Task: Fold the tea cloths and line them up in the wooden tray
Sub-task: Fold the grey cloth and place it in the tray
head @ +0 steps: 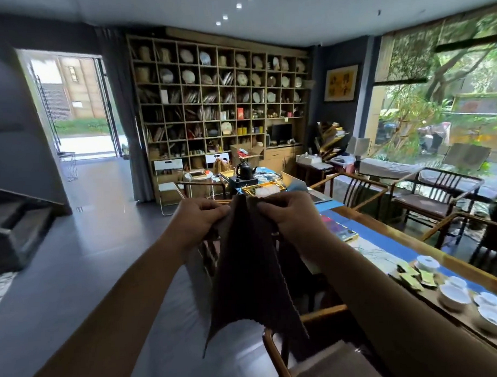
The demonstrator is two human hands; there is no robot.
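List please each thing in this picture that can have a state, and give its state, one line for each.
Left hand: raised, pinching the cloth's top edge.
Right hand: raised, pinching the same top edge.
Tea cloth: dark brown, held in the air, hanging down, not yet folded flat.
Kettle: upright on the far end of the table.
White cups: upright on the table, contents not visible.
Door: open to daylight.

At twelve o'clock we face a tall shelf wall (222, 104); an open doorway (75, 109) at ten, leafy windows (441, 102) and wooden chairs (436, 193) at two.
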